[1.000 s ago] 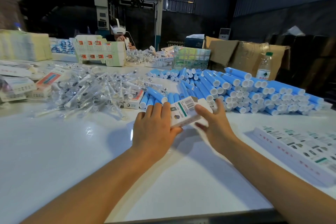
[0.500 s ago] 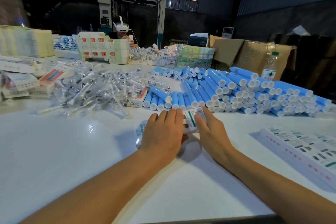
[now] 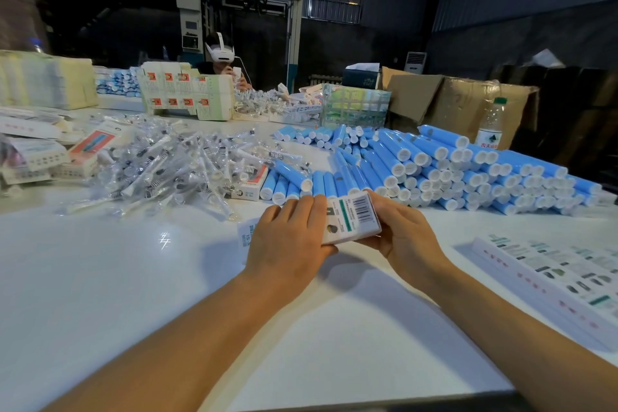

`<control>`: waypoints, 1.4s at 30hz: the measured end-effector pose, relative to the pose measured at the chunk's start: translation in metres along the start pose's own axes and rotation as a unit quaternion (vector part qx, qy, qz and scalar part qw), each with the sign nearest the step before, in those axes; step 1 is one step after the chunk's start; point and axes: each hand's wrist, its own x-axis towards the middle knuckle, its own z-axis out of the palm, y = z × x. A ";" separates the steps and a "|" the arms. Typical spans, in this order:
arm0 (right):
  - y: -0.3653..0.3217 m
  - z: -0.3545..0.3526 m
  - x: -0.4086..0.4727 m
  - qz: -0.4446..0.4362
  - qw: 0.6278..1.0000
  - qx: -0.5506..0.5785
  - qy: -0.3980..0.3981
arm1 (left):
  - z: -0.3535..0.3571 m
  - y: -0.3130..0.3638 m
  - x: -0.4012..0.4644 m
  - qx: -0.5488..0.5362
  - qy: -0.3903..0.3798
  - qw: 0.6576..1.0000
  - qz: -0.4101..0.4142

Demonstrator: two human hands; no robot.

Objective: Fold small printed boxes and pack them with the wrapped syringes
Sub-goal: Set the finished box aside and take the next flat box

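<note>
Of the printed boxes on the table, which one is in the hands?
The small white box with the barcode and green stripe, held between the left hand and right hand. The other boxes lie untouched in stacks on the table.

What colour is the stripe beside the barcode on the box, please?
Green, on a white box; seen in the head view.

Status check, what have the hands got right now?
Left hand and right hand both grip one small printed box, barcode up. Syringe pile untouched. Nothing in the way.
</note>
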 end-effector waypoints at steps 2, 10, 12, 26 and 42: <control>0.000 0.001 -0.001 -0.003 1.000 -0.012 0.003 | -0.001 0.000 0.000 0.000 0.001 1.000 0.001; 0.002 0.002 -0.001 -0.025 0.999 -0.040 0.023 | -0.003 0.001 0.000 0.004 0.002 1.000 0.005; 0.002 0.001 -0.001 -0.027 0.998 -0.039 0.032 | -0.003 0.001 0.000 0.003 0.003 1.000 0.006; 0.004 0.005 -0.002 0.000 0.999 0.023 0.046 | -0.003 -0.001 0.000 0.033 0.012 0.998 0.050; 0.007 0.013 -0.007 -0.120 0.942 -0.261 0.171 | -0.008 0.002 0.004 0.019 0.001 0.998 -0.056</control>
